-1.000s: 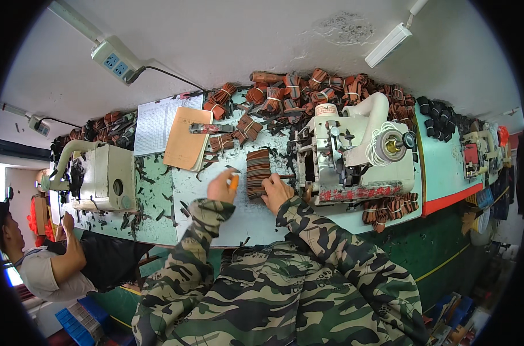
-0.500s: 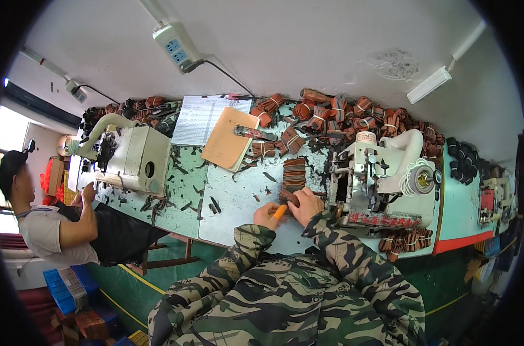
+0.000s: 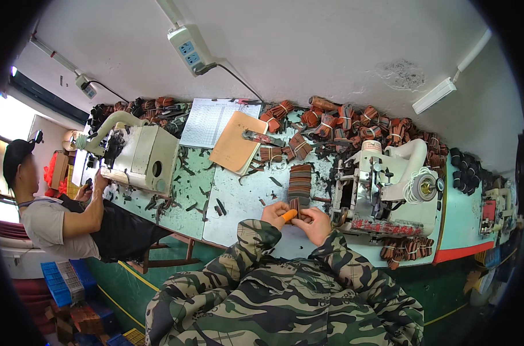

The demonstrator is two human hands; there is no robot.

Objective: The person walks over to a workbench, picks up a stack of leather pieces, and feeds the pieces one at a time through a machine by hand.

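Observation:
A small bunch of thin brown strips [image 3: 295, 206] stands on edge between my two hands. My left hand [image 3: 275, 214] pinches it from the left, with an orange cover [image 3: 289, 215] on one finger. From the right, my right hand [image 3: 316, 224] grips the same bunch. Just beyond my fingers, a neat row of brown and grey strips [image 3: 300, 180] lies on the pale tabletop [image 3: 239, 199]. My fingers partly hide where the bunch meets the row.
A white machine [image 3: 383, 190] stands close on my right; another [image 3: 140, 158] stands at left. Tied strip bundles [image 3: 354, 124] line the wall. An orange-brown notebook [image 3: 233, 141] and a printed sheet [image 3: 207, 122] lie beyond scattered scraps. A co-worker [image 3: 60, 213] sits at far left.
My hands have come together around a bunch of strips, now held upright. Earlier my right hand lay over the row's near end. The view has shifted slightly.

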